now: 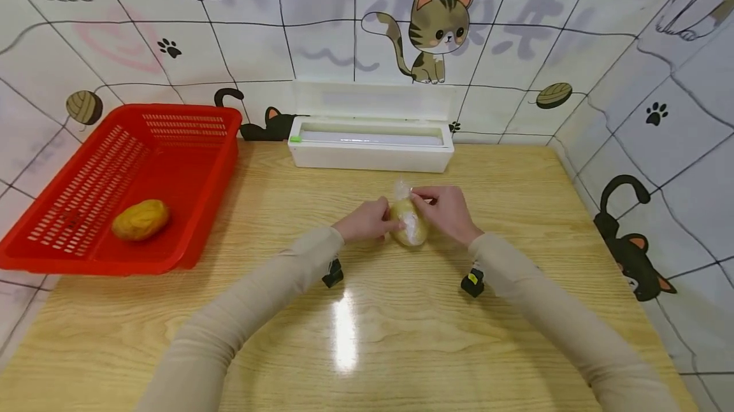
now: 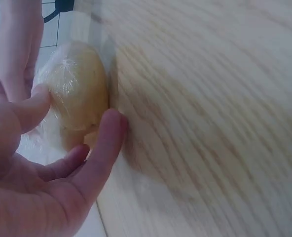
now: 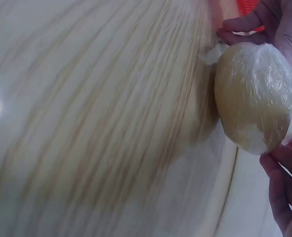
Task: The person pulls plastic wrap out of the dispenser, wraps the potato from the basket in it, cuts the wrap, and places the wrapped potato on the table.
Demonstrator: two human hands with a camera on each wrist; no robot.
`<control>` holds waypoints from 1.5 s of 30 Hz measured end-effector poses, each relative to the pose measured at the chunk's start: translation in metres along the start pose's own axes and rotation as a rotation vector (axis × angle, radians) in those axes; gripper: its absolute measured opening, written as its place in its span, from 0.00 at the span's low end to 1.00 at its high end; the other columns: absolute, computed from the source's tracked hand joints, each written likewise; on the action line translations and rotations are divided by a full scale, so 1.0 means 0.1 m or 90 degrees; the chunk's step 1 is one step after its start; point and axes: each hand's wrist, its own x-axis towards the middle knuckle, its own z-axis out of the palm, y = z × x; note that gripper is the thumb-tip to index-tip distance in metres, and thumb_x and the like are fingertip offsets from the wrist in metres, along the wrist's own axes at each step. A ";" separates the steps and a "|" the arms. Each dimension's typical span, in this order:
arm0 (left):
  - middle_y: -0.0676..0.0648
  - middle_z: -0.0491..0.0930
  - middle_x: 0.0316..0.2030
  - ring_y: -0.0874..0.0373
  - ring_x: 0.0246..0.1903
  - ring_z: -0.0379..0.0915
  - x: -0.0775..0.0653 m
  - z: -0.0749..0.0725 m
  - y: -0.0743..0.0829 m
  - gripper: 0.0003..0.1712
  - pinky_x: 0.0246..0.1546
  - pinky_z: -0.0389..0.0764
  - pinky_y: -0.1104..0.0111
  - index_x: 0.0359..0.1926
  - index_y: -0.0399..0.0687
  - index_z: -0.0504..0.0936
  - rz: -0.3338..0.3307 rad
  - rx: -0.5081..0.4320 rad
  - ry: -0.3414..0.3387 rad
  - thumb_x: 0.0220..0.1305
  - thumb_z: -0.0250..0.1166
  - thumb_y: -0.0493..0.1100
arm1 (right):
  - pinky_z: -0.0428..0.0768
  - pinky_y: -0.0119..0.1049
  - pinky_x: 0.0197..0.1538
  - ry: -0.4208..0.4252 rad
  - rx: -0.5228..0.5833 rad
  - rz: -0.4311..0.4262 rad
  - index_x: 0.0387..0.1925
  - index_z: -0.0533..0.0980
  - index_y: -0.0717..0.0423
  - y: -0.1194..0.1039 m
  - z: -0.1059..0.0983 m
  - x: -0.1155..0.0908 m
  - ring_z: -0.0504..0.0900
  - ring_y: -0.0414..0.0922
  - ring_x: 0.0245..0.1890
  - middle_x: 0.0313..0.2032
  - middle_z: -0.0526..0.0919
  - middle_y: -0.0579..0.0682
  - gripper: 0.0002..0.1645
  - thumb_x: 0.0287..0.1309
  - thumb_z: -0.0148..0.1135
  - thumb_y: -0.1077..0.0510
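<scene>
A potato wrapped in clear cling film stands out over the middle of the wooden table. My left hand holds it from the left, thumb on the near side and fingers beneath, as the left wrist view shows. At its far end my right hand pinches the cling film, a loose tuft of which sticks up. In the right wrist view the film lies wrinkled and shiny over the potato, with the right fingertips at its lower end.
On the left stands a red plastic basket with a yellow, lumpy, potato-like item inside. A long white box, lid raised and a roll inside, sits at the table's back edge. Cat-patterned sheeting rises behind.
</scene>
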 end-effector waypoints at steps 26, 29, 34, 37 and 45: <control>0.32 0.76 0.51 0.47 0.46 0.77 0.12 -0.01 -0.08 0.36 0.39 0.78 0.65 0.67 0.52 0.53 0.144 -0.020 0.023 0.65 0.65 0.40 | 0.82 0.38 0.37 -0.075 0.034 -0.122 0.41 0.82 0.68 0.17 -0.16 -0.01 0.85 0.49 0.34 0.38 0.85 0.60 0.09 0.60 0.62 0.68; 0.38 0.79 0.39 0.53 0.35 0.76 0.14 -0.01 -0.09 0.30 0.34 0.75 0.67 0.62 0.50 0.57 0.168 0.029 0.030 0.66 0.64 0.42 | 0.82 0.34 0.39 -0.097 0.106 -0.087 0.41 0.83 0.68 0.24 -0.17 -0.02 0.85 0.50 0.38 0.39 0.85 0.60 0.09 0.59 0.63 0.69; 0.45 0.73 0.25 0.58 0.23 0.64 0.15 0.04 -0.09 0.19 0.28 0.68 0.70 0.52 0.44 0.65 0.235 0.101 0.060 0.66 0.63 0.41 | 0.80 0.35 0.46 -0.165 0.197 0.058 0.43 0.83 0.68 0.27 -0.26 0.00 0.83 0.50 0.44 0.43 0.84 0.59 0.13 0.65 0.60 0.61; 0.43 0.78 0.36 0.55 0.33 0.73 0.15 0.07 -0.08 0.15 0.37 0.73 0.68 0.47 0.41 0.68 0.264 0.149 0.085 0.66 0.63 0.41 | 0.78 0.42 0.50 -0.178 0.205 0.138 0.43 0.83 0.67 0.23 -0.29 0.02 0.83 0.49 0.44 0.44 0.84 0.59 0.19 0.67 0.58 0.53; 0.33 0.66 0.62 0.40 0.61 0.66 0.14 0.05 -0.04 0.15 0.54 0.73 0.56 0.47 0.39 0.70 0.295 0.192 0.105 0.65 0.63 0.40 | 0.80 0.46 0.45 -0.139 0.092 0.082 0.37 0.77 0.66 0.09 -0.21 0.01 0.83 0.55 0.44 0.42 0.83 0.62 0.10 0.60 0.66 0.61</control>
